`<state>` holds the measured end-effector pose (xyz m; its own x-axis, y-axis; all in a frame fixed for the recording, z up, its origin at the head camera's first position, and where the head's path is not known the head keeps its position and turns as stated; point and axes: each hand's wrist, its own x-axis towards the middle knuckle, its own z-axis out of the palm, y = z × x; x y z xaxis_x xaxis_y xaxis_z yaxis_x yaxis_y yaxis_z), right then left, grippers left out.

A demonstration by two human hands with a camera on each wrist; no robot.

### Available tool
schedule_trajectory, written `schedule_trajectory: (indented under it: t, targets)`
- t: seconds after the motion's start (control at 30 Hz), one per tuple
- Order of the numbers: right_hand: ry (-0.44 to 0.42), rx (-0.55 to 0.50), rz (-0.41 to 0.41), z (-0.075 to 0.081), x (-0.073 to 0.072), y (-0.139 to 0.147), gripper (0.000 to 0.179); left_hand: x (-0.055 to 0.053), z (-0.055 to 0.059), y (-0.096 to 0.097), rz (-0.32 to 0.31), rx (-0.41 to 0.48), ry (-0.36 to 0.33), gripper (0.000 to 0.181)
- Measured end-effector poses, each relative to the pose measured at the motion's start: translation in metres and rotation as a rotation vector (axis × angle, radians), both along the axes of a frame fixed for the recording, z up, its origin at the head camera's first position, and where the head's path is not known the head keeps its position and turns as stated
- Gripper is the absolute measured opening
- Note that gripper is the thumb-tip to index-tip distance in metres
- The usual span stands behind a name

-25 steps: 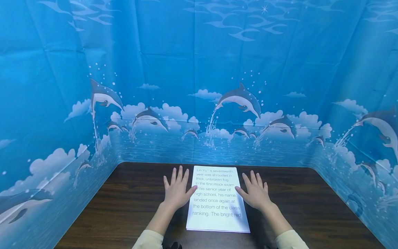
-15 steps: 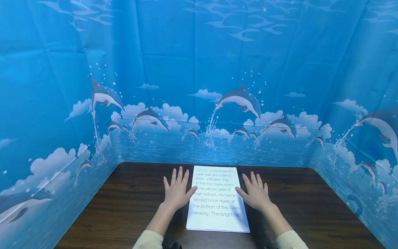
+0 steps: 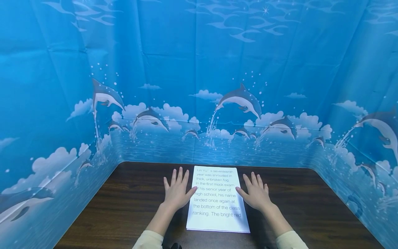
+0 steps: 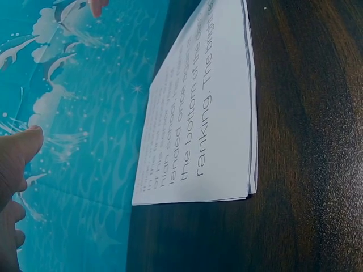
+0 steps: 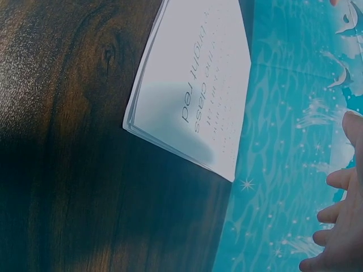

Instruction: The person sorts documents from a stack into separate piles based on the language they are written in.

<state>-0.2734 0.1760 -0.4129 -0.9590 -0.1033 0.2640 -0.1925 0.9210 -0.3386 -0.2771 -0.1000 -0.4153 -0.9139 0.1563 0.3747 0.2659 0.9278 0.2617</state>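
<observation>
A thin stack of white paper sheets point(image 3: 217, 221) lies on the dark wooden table, its top page printed with large lines of English text. To its left is my left hand point(image 3: 176, 193), fingers straight and spread, the thumb tip overlapping the paper's left edge in the head view. My right hand point(image 3: 257, 194) mirrors it on the other side, with its thumb tip at the right edge. Both wrist views show the hands raised over the tabletop: the left thumb point(image 4: 22, 144) and the right fingers point(image 5: 332, 212) appear well off the paper. Neither hand holds anything.
The wood-grain table point(image 3: 124, 207) extends to both sides of the paper. A blue curtain point(image 3: 174, 62) printed with dolphins, clouds and waves encloses the back, left and right edges. Small dark objects point(image 3: 176, 245) show at the bottom edge near the left sleeve.
</observation>
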Motion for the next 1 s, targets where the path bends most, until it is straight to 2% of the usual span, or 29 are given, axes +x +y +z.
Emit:
schedule_trajectory:
  t: [0.33,0.73,0.83,1.0]
  targets:
    - [-0.004,-0.001,-0.002,-0.0012,0.0005,0.0002,0.069,0.0003,-0.0013,0.0010,0.008,0.003,-0.023,0.073]
    - [0.021,-0.051,-0.030,-0.0070,-0.0009,0.0017,0.069,-0.0007,-0.0047,0.0026,0.020,0.073,-0.036,0.072]
    - [0.018,-0.081,-0.038,-0.0079,-0.0024,0.0013,0.068,-0.0024,-0.0055,0.0026,0.025,0.095,-0.053,0.072]
    - [-0.018,-0.197,-0.048,-0.0095,-0.0056,0.0001,0.066,-0.0051,-0.0076,0.0011,0.031,0.176,-0.064,0.071]
